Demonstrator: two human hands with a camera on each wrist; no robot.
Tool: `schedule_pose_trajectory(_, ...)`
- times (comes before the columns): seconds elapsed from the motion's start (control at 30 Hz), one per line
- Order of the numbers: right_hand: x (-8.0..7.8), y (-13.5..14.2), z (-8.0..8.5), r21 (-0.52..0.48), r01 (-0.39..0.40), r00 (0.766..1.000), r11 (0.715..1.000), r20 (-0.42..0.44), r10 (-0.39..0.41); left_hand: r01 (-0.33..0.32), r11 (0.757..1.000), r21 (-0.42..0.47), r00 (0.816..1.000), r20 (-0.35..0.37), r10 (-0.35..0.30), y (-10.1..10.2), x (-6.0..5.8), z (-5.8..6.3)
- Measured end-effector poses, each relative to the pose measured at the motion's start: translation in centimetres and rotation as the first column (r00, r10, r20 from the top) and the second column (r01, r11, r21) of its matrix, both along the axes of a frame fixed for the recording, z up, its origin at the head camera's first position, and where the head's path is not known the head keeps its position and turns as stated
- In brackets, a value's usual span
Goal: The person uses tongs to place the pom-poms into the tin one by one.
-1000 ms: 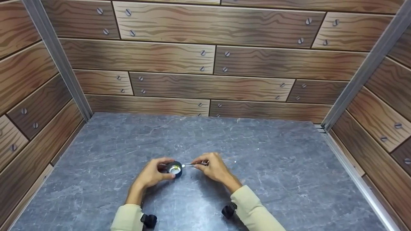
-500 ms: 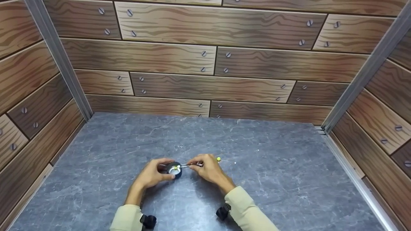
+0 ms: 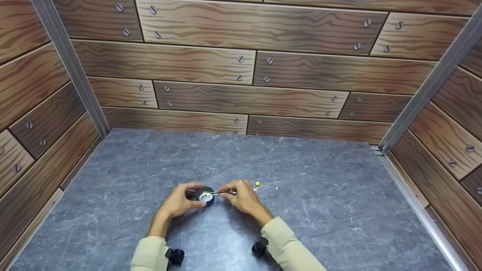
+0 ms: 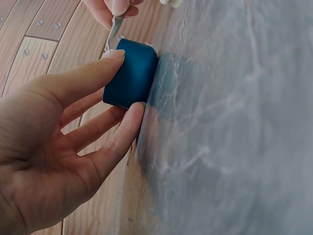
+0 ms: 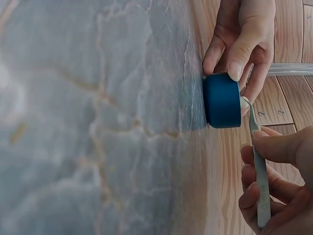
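Note:
A small dark-blue round cup (image 4: 132, 73) stands on the grey marbled table, its mouth facing up. My left hand (image 3: 179, 202) holds the cup from the left, thumb on the near side and fingers around the far side. Metal tweezers (image 5: 262, 183) with a bent tip are pinched between the thumb and fingers of my right hand (image 3: 244, 198). In the head view their tip reaches over the cup's opening, where something yellow and whitish shows inside. A small pale piece (image 5: 244, 103) shows at the tip in the right wrist view.
A small yellow-green ball (image 3: 257, 183) lies just beyond my right hand, with a white bit (image 3: 276, 188) to its right. Wood-patterned walls (image 3: 241, 67) with metal corner posts (image 3: 71, 71) enclose the table's back and sides.
My right hand has moved left, bringing the tweezers' tip from just outside the cup's rim to over its opening. The yellow-green ball has come into sight behind it. My left hand keeps its hold.

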State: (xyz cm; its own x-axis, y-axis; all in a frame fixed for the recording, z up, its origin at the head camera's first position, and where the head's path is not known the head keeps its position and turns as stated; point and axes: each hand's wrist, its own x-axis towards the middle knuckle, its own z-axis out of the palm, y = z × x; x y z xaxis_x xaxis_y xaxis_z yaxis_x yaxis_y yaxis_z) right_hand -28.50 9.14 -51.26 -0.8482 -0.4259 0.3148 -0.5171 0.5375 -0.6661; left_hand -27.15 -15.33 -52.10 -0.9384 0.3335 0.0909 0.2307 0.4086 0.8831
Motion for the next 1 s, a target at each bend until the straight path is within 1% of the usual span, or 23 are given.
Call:
schedule_pose_trajectory(0.23, 0.0, -0.25, -0.19, 0.015, 0.018, 1.0, 1.0, 0.01, -0.018, 0.01, 1.0, 0.008, 1.0, -0.003, -0.01, -0.08, -0.16, -0.25)
schedule_pose_trajectory(0.47, 0.12, -0.4, -0.2, 0.037, 0.005, 1.0, 0.999, 0.014, -0.006, -0.033, 0.999, -0.029, 0.999, 0.035, 0.034, -0.04, -0.03, -0.21)
schedule_pose_trajectory(0.63, 0.05, -0.37, -0.23, 0.031, 0.001, 0.999, 1.0, 0.036, -0.002, -0.018, 0.999, -0.027, 1.0, 0.023, 0.018, -0.09, -0.09, -0.2)
schedule_pose_trajectory(0.8, 0.02, -0.24, -0.22, 0.031, 0.007, 0.999, 0.999, 0.054, -0.008, -0.017, 1.0, -0.023, 1.0, 0.025, 0.018, -0.01, -0.15, -0.23)
schedule_pose_trajectory(1.0, 0.08, 0.09, 0.11, 0.027, 0.005, 0.999, 1.0, 0.052, -0.007, -0.015, 1.0, -0.028, 1.0, 0.017, 0.015, 0.08, -0.28, -0.31)
